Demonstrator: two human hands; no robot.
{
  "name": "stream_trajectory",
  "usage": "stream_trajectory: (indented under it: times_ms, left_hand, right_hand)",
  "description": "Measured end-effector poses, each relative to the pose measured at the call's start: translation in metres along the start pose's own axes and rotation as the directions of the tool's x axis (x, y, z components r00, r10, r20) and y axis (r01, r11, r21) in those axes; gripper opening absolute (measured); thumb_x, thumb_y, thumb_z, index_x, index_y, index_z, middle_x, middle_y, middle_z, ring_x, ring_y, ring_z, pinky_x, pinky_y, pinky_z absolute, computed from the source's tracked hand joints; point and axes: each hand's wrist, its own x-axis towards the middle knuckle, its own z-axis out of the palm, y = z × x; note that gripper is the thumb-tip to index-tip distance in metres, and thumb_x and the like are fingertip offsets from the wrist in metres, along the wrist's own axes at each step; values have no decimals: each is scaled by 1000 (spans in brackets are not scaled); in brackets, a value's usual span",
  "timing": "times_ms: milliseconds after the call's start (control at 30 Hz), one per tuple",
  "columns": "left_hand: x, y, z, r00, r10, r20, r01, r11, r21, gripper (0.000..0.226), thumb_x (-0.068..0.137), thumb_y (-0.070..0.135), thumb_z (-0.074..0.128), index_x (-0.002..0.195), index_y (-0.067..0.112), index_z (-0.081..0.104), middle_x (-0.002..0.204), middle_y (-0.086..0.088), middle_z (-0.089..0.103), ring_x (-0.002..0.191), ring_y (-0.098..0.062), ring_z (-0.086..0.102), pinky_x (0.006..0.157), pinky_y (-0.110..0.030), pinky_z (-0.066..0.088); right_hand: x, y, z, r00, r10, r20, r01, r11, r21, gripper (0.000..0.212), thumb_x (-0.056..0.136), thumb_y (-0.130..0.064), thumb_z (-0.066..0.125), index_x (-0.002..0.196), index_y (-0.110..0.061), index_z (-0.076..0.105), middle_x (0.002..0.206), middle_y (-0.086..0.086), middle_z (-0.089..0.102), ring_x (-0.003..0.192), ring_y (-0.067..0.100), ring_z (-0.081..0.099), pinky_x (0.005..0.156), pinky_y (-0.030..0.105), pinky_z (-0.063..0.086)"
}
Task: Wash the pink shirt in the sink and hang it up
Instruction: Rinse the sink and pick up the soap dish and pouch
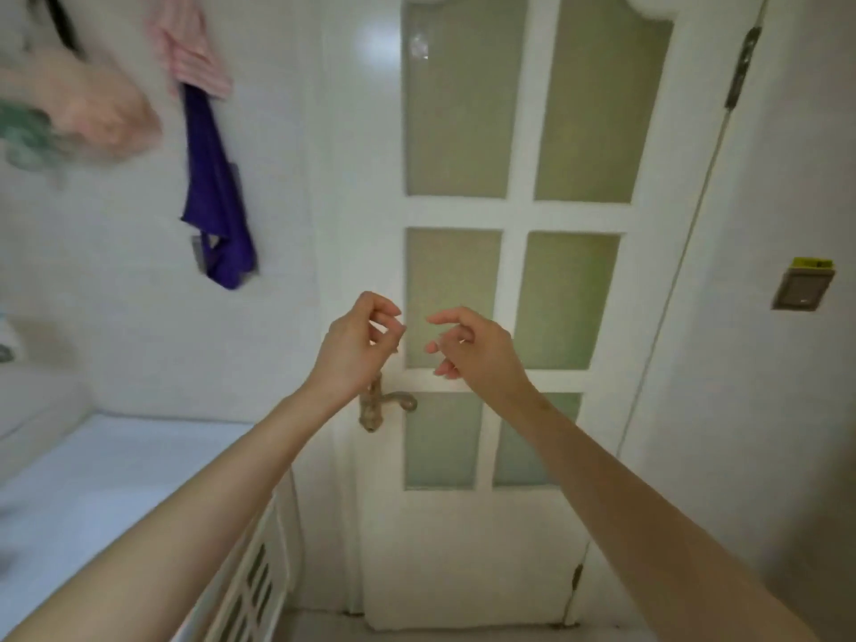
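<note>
A pink garment [99, 111] hangs blurred on the wall at the upper left; whether it is the pink shirt I cannot tell. A pink striped cloth [192, 53] hangs to its right. Both my hands are raised side by side in front of a white door. My left hand [359, 347] has loosely curled fingers and holds nothing. My right hand [470, 342] is a short gap to its right, fingers also loosely curled and empty. Neither hand touches any cloth. No sink is visible.
A purple cloth [215, 196] hangs below the striped one. The white door [514, 215] has frosted glass panes and a brass lever handle [387, 403] just below my left wrist. A white countertop [106, 474] lies at the lower left. A wall switch [801, 289] sits at the right.
</note>
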Motion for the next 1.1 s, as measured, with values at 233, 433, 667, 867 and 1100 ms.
stream_trajectory:
  times_ms: [233, 433, 667, 867, 1100]
  left_hand:
    - [64, -53, -116, 972, -50, -231, 75, 992, 101, 25, 90, 18, 60, 111, 15, 46, 98, 1, 62, 81, -25, 65, 80, -46, 53]
    - [176, -67, -207, 922, -38, -385, 116, 977, 180, 29, 90, 21, 60, 114, 15, 45, 108, -6, 59, 92, -28, 63, 82, -50, 53]
    - [322, -66, -277, 893, 102, -439, 74, 927, 367, 35, 89, 18, 57, 123, 15, 51, 130, -11, 45, 101, -24, 59, 81, -30, 49]
    - [397, -70, -307, 878, -90, -470, 224, 946, 237, 32, 92, 13, 52, 123, 13, 59, 130, -8, 54, 112, -19, 53, 84, -25, 41]
    - [395, -61, -323, 730, 330, -599, -114, 923, 368, 35, 89, 9, 42, 116, 10, 64, 114, -7, 65, 99, -19, 63, 88, -34, 51]
  right_hand:
    - [108, -49, 119, 980, -155, 127, 143, 985, 101, 25, 92, -6, 49, 107, -22, 63, 91, 7, 70, 62, 20, 66, 61, 27, 54]
    - [230, -116, 189, 943, -306, 133, 287, 947, 144, 27, 92, -9, 48, 114, -18, 60, 98, 5, 65, 61, 16, 64, 51, 18, 49]
    - [384, -184, 235, 837, -544, 62, 546, 838, -12, 28, 91, -13, 49, 113, -20, 65, 115, 5, 56, 93, 24, 63, 73, 40, 56]
    - [475, -226, 274, 833, -543, 112, 554, 808, -204, 28, 94, -26, 49, 118, -16, 61, 115, -2, 50, 98, 15, 58, 66, 23, 41]
    - [464, -261, 291, 525, -848, -71, 843, 530, -92, 45, 91, -7, 49, 136, -15, 52, 145, -4, 42, 129, 17, 41, 106, 30, 35]
